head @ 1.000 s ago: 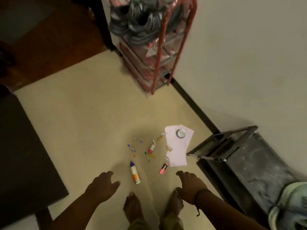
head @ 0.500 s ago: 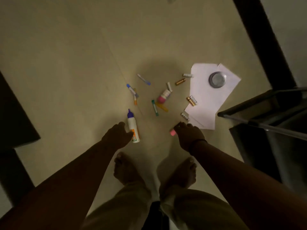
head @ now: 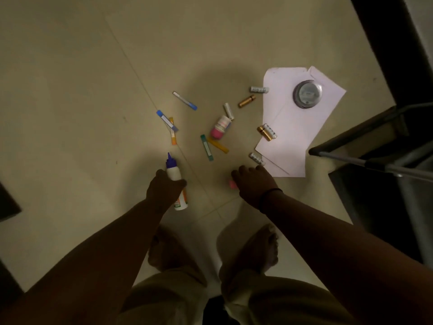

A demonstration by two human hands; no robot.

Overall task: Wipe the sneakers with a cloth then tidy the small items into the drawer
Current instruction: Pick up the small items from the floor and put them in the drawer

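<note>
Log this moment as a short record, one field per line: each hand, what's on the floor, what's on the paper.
left hand: curled round the glue bottle, which lies on the floor
right hand: down over a pink item, mostly hidden; grip unclear
loose on floor: small tubes and batteries, a pink-capped bottle
on the paper: a round tin; two batteries at its left edge
feet: bare, below the hands

Bare floor [head: 70,113] lies left; dark drawer unit [head: 379,146] blocks right.
</note>
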